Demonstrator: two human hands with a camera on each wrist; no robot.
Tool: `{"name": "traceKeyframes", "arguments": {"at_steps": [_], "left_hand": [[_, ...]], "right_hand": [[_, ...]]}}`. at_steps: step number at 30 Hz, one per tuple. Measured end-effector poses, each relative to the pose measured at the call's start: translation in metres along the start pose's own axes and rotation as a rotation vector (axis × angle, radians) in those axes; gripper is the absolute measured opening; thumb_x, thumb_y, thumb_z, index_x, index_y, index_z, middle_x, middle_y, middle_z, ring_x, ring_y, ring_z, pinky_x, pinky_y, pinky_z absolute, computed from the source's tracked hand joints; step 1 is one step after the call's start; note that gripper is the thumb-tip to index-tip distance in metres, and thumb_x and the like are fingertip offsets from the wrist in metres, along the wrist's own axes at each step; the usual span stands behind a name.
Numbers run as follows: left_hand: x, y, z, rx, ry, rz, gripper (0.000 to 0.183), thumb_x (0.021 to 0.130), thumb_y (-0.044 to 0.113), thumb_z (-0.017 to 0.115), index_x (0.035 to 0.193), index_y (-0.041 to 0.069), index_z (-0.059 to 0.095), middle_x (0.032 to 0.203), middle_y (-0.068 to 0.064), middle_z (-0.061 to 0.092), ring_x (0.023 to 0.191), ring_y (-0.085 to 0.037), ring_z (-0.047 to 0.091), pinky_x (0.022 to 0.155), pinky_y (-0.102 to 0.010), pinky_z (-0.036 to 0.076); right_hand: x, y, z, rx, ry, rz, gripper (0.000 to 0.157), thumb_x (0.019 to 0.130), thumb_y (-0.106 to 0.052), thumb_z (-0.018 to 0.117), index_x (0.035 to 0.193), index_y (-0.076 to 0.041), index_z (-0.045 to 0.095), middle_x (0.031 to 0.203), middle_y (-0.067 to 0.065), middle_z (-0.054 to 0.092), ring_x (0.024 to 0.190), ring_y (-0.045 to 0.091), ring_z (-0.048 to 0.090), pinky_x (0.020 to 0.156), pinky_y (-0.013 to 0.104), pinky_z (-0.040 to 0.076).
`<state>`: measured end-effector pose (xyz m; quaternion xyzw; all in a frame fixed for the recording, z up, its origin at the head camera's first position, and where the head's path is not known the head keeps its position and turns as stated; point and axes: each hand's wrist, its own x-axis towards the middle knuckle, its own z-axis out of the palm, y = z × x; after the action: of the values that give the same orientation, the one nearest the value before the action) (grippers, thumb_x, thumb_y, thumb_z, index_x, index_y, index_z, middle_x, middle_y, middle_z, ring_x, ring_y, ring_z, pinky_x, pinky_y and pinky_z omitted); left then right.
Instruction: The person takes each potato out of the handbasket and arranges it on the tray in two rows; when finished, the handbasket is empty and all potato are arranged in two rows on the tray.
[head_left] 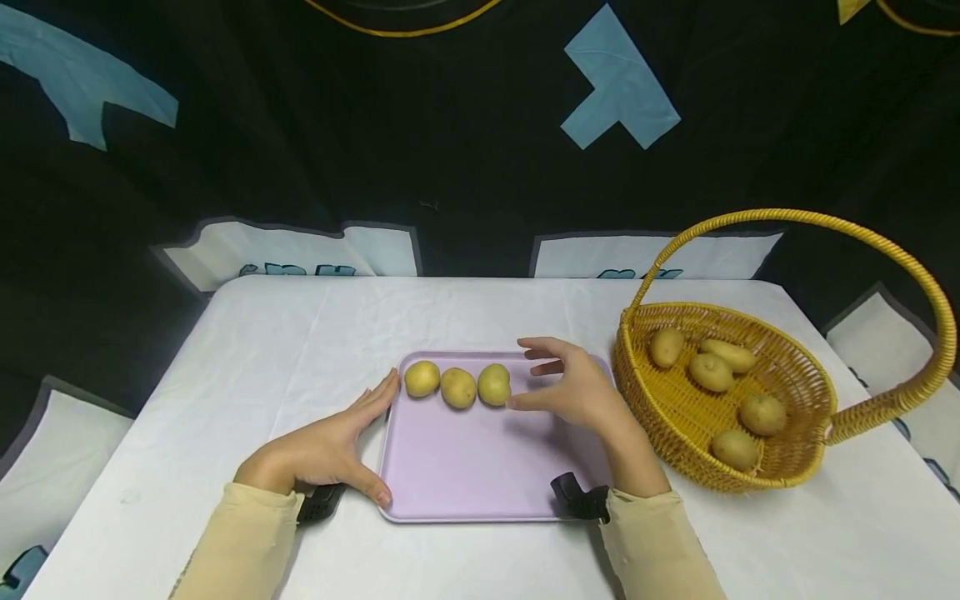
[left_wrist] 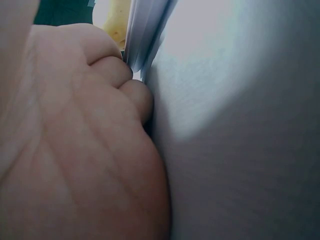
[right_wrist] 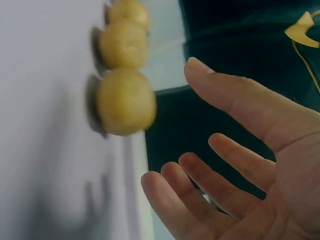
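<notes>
The table (head_left: 300, 333) is covered in white cloth; faint creases are noted, and its far corners are seen to be rounded. The background beyond the far edge is filled by a black hanging (head_left: 420, 142). Two grey-bordered white panels (head_left: 367, 250) with blue marks are printed just past that edge, left and right of its middle. A pale-blue shape (head_left: 90, 75) is placed high beyond the far left corner, another above the right half of the far edge. A yellow arc (head_left: 405, 34) is cut off at the top. In the left wrist view, the tablecloth (left_wrist: 240, 135) is unevenly lit, bright areas being met by shadow.
</notes>
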<state>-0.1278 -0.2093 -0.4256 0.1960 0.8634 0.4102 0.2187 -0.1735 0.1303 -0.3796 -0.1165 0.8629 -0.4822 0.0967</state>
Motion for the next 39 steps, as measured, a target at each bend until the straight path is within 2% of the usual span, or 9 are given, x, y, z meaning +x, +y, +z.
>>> {"name": "traceKeyframes", "arguments": {"at_steps": [11,22,28,33,39], "left_hand": [[0.001,0.001,0.002,0.015,0.002,0.008,0.150,0.053,0.041,0.098,0.162,0.012,-0.001,0.168,-0.006,-0.008,0.151,-0.036,-0.010,0.118,-0.060,0.001],[0.001,0.000,0.005,0.014,-0.005,0.020,0.150,0.054,0.041,0.098,0.162,0.010,-0.002,0.168,-0.007,-0.008,0.151,-0.037,-0.010,0.118,-0.060,0.001],[0.002,0.000,0.003,0.031,0.001,0.019,0.150,0.054,0.042,0.097,0.162,0.011,-0.002,0.168,-0.008,-0.007,0.151,-0.037,-0.009,0.118,-0.061,0.002],[0.001,0.000,0.001,0.033,0.000,0.014,0.150,0.054,0.042,0.097,0.162,0.011,-0.002,0.168,-0.009,-0.007,0.151,-0.037,-0.009,0.118,-0.061,0.002],[0.001,0.001,0.001,0.044,0.000,0.010,0.150,0.054,0.042,0.097,0.162,0.012,-0.002,0.168,-0.010,-0.006,0.151,-0.038,-0.008,0.117,-0.061,0.002]], "right_hand": [[-0.009,-0.003,-0.022,0.043,-0.002,-0.063,0.075,0.071,-0.022,0.093,0.138,-0.017,0.062,0.133,0.005,0.063,0.117,0.029,0.061,0.093,0.047,0.052],[-0.019,0.006,-0.039,0.070,-0.031,-0.089,0.070,0.071,-0.016,0.093,0.135,-0.009,0.064,0.130,0.012,0.064,0.116,0.038,0.061,0.095,0.049,0.051],[-0.025,0.007,-0.069,0.007,-0.064,-0.069,0.071,0.071,-0.017,0.093,0.135,-0.006,0.063,0.130,0.015,0.062,0.116,0.035,0.060,0.094,0.045,0.053],[-0.030,0.008,-0.097,-0.064,-0.100,-0.010,0.070,0.072,-0.020,0.093,0.134,-0.008,0.064,0.128,0.013,0.063,0.114,0.032,0.061,0.090,0.037,0.055],[-0.032,0.014,-0.128,-0.063,-0.159,0.030,0.068,0.074,-0.021,0.092,0.133,-0.005,0.063,0.128,0.014,0.063,0.114,0.030,0.062,0.088,0.028,0.055]]}}
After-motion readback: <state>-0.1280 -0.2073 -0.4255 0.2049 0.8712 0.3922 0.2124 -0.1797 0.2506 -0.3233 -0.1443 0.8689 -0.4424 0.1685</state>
